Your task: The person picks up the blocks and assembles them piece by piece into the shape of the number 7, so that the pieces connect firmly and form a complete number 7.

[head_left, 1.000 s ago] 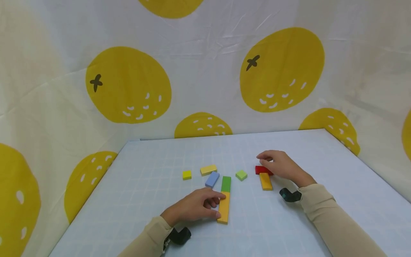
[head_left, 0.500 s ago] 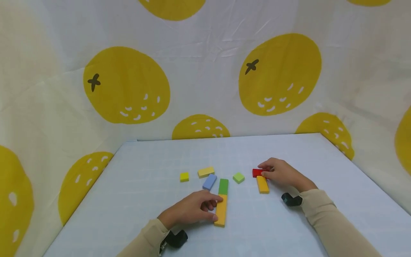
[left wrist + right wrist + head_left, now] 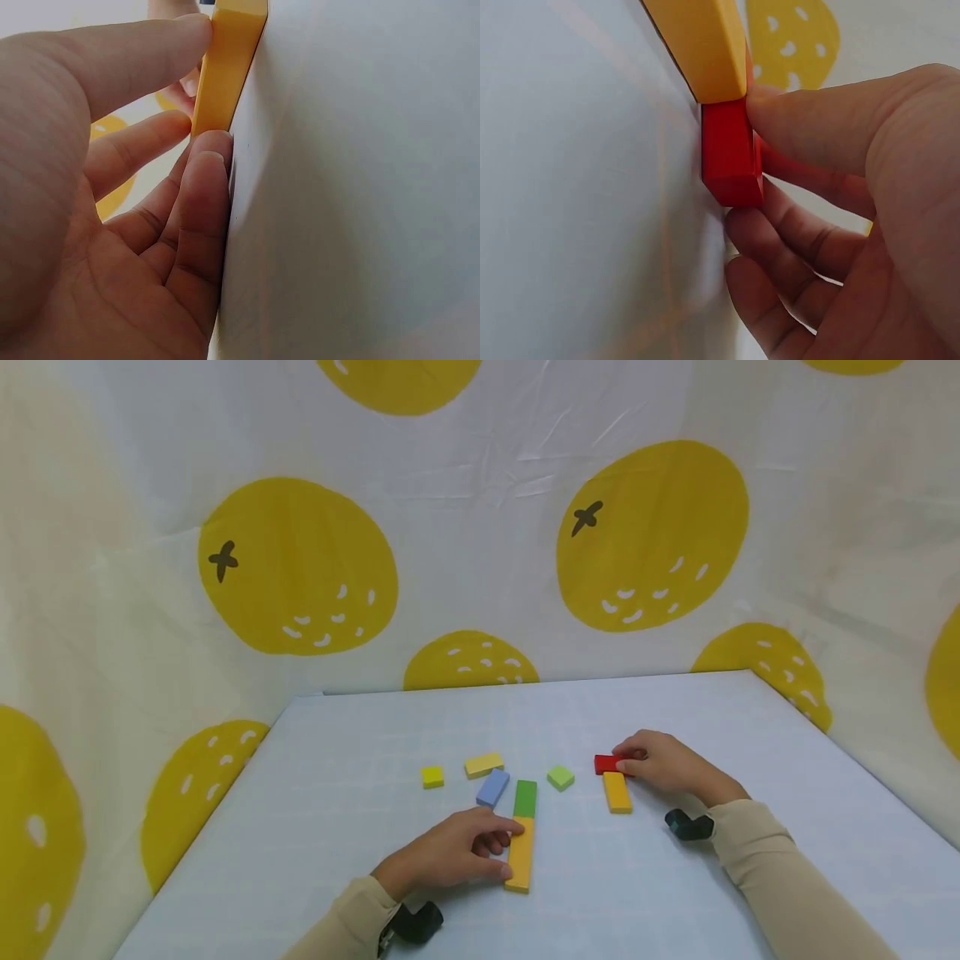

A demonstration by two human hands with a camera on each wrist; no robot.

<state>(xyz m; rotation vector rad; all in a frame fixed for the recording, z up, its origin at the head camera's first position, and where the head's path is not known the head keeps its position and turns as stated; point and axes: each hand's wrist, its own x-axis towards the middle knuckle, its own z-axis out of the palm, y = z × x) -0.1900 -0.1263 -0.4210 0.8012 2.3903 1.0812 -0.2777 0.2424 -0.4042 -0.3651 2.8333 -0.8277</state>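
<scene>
Head view, left hand: we see the left hand at lower centre, thumb and forefinger resting on the long orange block, the other fingers bent in.
Head view, green block: we find the green block end to end with the long orange block, at its upper end.
Head view, right hand: right of centre, the right hand pinches the red block; the short orange block lies just below it.
Head view, loose blocks: near the middle we see the blue block, pale yellow block, bright yellow block and light green block on the table.
Left wrist view, long orange block: top centre, thumb against it.
Right wrist view, red block: upper centre, between thumb and fingers; we see the short orange block above, its end against the red.
</scene>
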